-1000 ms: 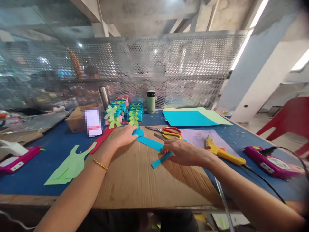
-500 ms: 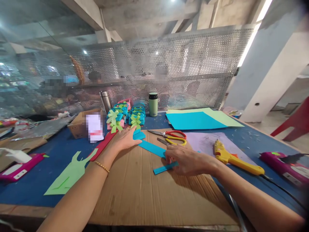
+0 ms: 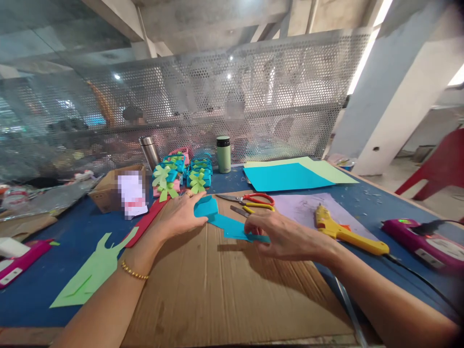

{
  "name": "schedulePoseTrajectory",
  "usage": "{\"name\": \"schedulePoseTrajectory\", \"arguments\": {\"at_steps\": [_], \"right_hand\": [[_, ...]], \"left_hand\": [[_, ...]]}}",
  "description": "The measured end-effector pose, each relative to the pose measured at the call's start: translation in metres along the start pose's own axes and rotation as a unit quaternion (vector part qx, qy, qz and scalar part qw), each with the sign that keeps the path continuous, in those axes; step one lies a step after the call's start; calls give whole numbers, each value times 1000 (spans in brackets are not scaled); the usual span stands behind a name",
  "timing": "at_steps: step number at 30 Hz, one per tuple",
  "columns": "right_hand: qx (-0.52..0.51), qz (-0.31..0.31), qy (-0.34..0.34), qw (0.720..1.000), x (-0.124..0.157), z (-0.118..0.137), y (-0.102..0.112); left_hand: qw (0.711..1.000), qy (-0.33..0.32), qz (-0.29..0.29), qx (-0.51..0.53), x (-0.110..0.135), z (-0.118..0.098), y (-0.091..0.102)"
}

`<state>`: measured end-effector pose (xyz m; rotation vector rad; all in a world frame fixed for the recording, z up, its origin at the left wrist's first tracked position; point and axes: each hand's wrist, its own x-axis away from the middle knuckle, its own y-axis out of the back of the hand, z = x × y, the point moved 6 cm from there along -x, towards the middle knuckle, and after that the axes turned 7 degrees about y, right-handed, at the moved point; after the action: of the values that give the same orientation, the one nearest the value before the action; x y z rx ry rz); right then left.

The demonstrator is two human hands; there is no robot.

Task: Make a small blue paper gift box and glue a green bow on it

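Note:
My left hand grips the curled left end of a long blue paper strip above the brown cardboard sheet. At the strip's right end, my right hand pinches it together with a shorter blue strip. Both hands hold the paper slightly off the cardboard. A thin gold bracelet circles my left wrist.
Red-and-yellow scissors lie just beyond the strip. A yellow glue gun rests to the right on lilac paper. Blue and green sheets, a green flask, a steel flask, finished paper baskets, a green cutout and pink devices lie around.
Both hands lifted the long blue strip off the cardboard. My right hand picked up the short strip that lay flat and brought it against the long one.

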<state>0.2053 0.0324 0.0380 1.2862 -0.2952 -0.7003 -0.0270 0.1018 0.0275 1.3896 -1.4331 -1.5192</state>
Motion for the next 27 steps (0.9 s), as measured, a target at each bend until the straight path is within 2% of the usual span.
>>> {"name": "schedulePoseTrajectory", "arguments": {"at_steps": [4,11,21,27], "right_hand": [[-23,-77,8,997,9,-4,18],[-5,-187,21,982,18,-6,40],[63,-176,14,982,20,-9,33],[57,-157,16,986,19,-10,30]], "left_hand": [[998,-37,-2,44,10,-15,10],[995,-83,-6,53,21,-35,18],[994,-89,-2,63,28,-48,18],[991,-111,4,69,32,-58,24]]}}
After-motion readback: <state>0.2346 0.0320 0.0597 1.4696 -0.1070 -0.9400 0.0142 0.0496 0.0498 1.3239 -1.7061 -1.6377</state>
